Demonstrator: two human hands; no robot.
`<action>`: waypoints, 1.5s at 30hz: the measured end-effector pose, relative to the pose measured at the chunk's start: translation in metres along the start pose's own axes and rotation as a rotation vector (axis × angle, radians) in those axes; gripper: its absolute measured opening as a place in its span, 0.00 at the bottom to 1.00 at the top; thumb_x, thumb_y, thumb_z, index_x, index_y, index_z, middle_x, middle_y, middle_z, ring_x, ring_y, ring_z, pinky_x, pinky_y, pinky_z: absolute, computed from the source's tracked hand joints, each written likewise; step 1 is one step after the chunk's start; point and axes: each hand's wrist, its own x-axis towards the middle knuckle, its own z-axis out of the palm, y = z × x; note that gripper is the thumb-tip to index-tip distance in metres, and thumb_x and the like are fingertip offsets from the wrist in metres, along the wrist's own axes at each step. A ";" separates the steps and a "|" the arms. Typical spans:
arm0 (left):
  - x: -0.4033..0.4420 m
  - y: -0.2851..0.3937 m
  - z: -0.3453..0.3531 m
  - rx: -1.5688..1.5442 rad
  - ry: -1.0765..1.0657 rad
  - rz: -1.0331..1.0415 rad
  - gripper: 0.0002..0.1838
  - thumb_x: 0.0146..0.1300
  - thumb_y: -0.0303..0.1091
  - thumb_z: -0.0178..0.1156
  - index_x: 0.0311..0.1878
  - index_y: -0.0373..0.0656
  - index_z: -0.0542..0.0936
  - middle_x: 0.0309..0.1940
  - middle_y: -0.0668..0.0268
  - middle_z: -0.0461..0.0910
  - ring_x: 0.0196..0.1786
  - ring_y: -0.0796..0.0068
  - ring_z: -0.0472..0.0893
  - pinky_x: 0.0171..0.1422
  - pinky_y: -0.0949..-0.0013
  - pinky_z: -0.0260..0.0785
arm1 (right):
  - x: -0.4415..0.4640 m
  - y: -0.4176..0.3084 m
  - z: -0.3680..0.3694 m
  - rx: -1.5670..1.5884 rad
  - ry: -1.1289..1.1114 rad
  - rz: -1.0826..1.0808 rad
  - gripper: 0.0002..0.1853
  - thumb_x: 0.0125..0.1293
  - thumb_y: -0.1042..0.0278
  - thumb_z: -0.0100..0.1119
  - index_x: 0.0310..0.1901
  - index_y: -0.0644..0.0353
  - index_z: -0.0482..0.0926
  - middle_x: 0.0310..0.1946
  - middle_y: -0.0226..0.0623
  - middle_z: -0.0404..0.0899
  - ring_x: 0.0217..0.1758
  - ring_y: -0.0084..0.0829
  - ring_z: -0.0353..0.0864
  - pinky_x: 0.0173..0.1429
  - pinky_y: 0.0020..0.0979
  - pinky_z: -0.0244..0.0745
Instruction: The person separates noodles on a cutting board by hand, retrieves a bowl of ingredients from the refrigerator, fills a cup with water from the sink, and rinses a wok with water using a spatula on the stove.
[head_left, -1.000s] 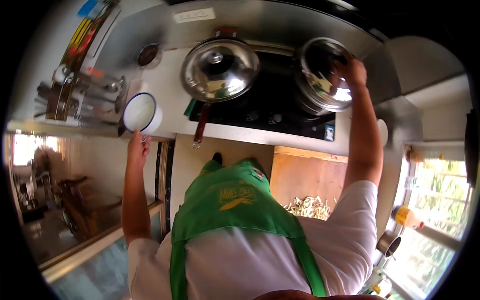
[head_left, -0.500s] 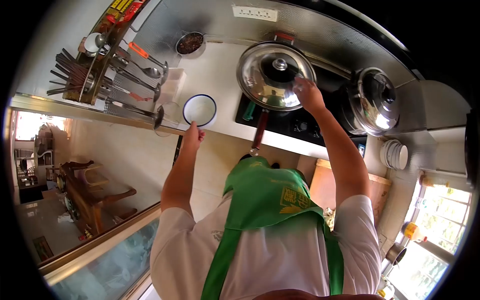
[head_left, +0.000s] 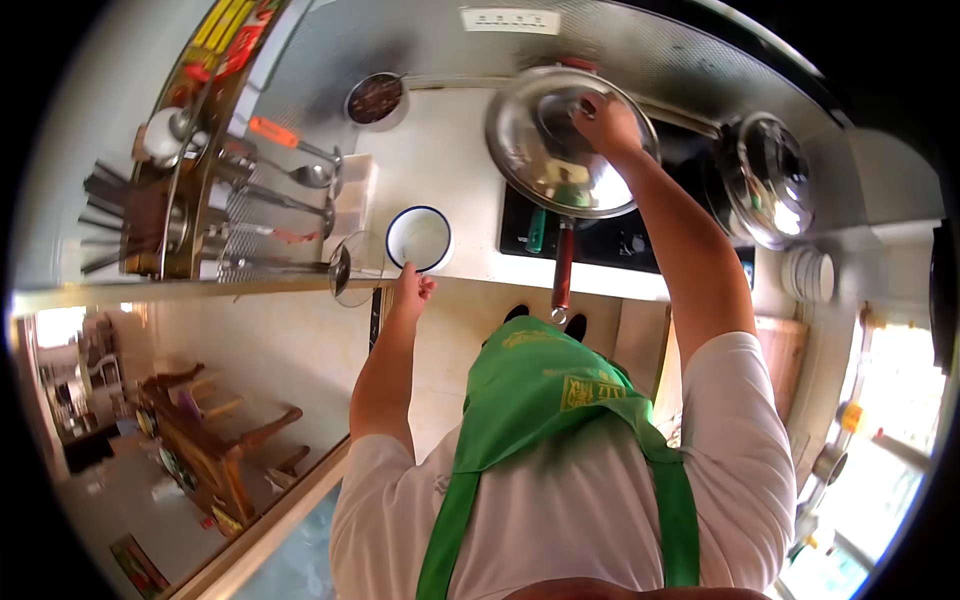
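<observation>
My left hand is closed on the near rim of a white bowl with a blue edge, at the counter's front. Little shows inside the bowl except a pale surface. My right hand grips the knob of a shiny domed pan lid. That lid covers the pan on the black stove, so the pan's contents are hidden. From under the lid, the pan's reddish-brown handle points towards my green apron. A green-handled tool lies left of this handle.
A lidded steel pot stands on the stove's right side. On the counter's far left sits a metal bowl of dark food. Ladles and chopsticks hang from the left rack. Stacked white bowls are at right.
My right hand has moved from above the lid's right side to its knob and closed there. My left hand stays on the bowl's rim. The whole view has shifted slightly.
</observation>
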 end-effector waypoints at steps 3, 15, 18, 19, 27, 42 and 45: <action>0.017 -0.004 -0.006 -0.041 -0.149 -0.014 0.16 0.63 0.50 0.57 0.30 0.49 0.68 0.22 0.69 0.73 0.27 0.71 0.79 0.27 0.73 0.63 | -0.022 -0.014 -0.034 0.090 0.191 -0.034 0.20 0.58 0.54 0.64 0.51 0.51 0.83 0.42 0.43 0.84 0.42 0.43 0.85 0.50 0.39 0.79; 0.028 0.023 -0.003 0.249 0.009 0.040 0.32 0.67 0.65 0.48 0.51 0.41 0.69 0.51 0.56 0.73 0.41 0.58 0.81 0.37 0.66 0.73 | -0.280 0.049 -0.144 1.546 0.819 0.496 0.15 0.71 0.71 0.52 0.56 0.62 0.76 0.36 0.29 0.77 0.37 0.18 0.75 0.39 0.23 0.75; 0.036 0.008 -0.011 0.331 0.161 0.139 0.26 0.69 0.57 0.43 0.48 0.41 0.71 0.41 0.58 0.77 0.38 0.62 0.80 0.38 0.64 0.72 | -0.355 0.110 -0.154 1.926 1.047 0.477 0.15 0.71 0.69 0.54 0.57 0.60 0.74 0.28 0.22 0.68 0.27 0.13 0.65 0.27 0.15 0.63; 0.061 0.000 -0.035 0.317 0.054 0.082 0.23 0.69 0.54 0.41 0.48 0.42 0.72 0.38 0.59 0.77 0.38 0.63 0.79 0.40 0.62 0.73 | -0.389 0.162 -0.132 2.295 1.097 0.337 0.08 0.68 0.71 0.60 0.47 0.58 0.76 0.27 0.23 0.69 0.26 0.13 0.64 0.26 0.15 0.59; -0.008 -0.047 0.020 0.299 -0.194 -0.169 0.30 0.71 0.61 0.39 0.46 0.41 0.76 0.37 0.61 0.81 0.35 0.63 0.80 0.37 0.62 0.75 | -0.568 0.361 -0.070 1.527 1.565 0.346 0.06 0.72 0.63 0.53 0.40 0.55 0.74 0.33 0.29 0.73 0.31 0.22 0.71 0.36 0.26 0.70; -0.154 -0.083 0.213 0.512 -0.264 0.086 0.40 0.70 0.68 0.36 0.61 0.38 0.71 0.46 0.57 0.82 0.39 0.66 0.83 0.34 0.68 0.74 | -0.633 0.516 -0.098 2.053 1.534 0.393 0.10 0.66 0.73 0.58 0.47 0.67 0.79 0.40 0.41 0.82 0.44 0.32 0.81 0.52 0.32 0.79; -0.170 -0.071 0.242 0.666 -0.343 0.017 0.37 0.70 0.65 0.42 0.61 0.37 0.68 0.45 0.55 0.81 0.38 0.65 0.84 0.31 0.69 0.75 | -0.627 0.513 -0.104 2.077 1.502 0.426 0.11 0.66 0.73 0.59 0.47 0.67 0.79 0.41 0.41 0.82 0.45 0.33 0.81 0.53 0.33 0.80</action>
